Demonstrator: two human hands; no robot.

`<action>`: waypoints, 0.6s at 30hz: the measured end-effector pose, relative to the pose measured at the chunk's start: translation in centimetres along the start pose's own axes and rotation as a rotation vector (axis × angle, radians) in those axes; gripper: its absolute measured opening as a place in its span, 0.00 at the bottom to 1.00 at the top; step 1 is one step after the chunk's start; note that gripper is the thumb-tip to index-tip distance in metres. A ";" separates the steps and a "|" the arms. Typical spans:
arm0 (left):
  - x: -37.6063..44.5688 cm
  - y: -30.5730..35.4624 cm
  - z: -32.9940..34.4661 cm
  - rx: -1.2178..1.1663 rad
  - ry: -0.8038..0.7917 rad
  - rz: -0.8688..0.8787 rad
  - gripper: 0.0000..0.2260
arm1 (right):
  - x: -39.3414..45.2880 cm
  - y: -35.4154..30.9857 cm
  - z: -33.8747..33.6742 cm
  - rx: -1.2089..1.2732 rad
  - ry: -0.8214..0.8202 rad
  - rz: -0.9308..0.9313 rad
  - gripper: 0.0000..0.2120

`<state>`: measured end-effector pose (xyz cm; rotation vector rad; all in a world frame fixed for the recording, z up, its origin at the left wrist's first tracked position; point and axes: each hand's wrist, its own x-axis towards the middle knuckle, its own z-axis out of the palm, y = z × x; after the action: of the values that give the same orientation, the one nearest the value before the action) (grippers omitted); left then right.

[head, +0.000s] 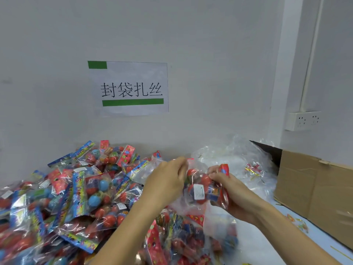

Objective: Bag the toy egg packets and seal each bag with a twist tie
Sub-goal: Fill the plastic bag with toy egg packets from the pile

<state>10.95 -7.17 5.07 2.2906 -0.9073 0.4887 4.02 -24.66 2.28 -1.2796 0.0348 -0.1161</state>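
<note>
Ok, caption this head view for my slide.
Both hands, left and right, hold red toy egg packets in a clear plastic bag.

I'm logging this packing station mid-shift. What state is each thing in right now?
left hand: pinches the clear bag's edge.
right hand: grips the packet.
toy egg packet: held up, partly in the clear bag.
packet pile: loose, unbagged.
spare bags: heaped, empty.
cardboard box: open.
wall socket: nothing plugged in.

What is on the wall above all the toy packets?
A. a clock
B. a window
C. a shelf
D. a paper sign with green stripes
D: a white paper sign with black writing and two green stripes is stuck on the wall, above the pile of toy packets.
</note>
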 end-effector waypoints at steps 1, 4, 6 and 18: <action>-0.2 0.2 0.0 0.056 0.015 0.043 0.12 | 0.1 0.4 0.2 -0.050 0.005 0.008 0.10; -0.8 1.0 0.3 0.248 0.044 0.121 0.05 | 0.5 1.4 1.1 -0.162 0.116 -0.060 0.07; -1.3 1.6 0.7 0.346 0.040 0.137 0.05 | 0.6 2.1 1.8 -0.229 0.261 -0.150 0.05; -3.7 1.3 3.5 0.009 0.190 0.085 0.03 | 1.2 3.6 3.9 -0.100 0.729 -0.408 0.04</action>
<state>7.81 -8.47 1.08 2.1766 -0.9111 0.7346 5.78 -20.04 -0.03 -1.2713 0.4085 -0.9372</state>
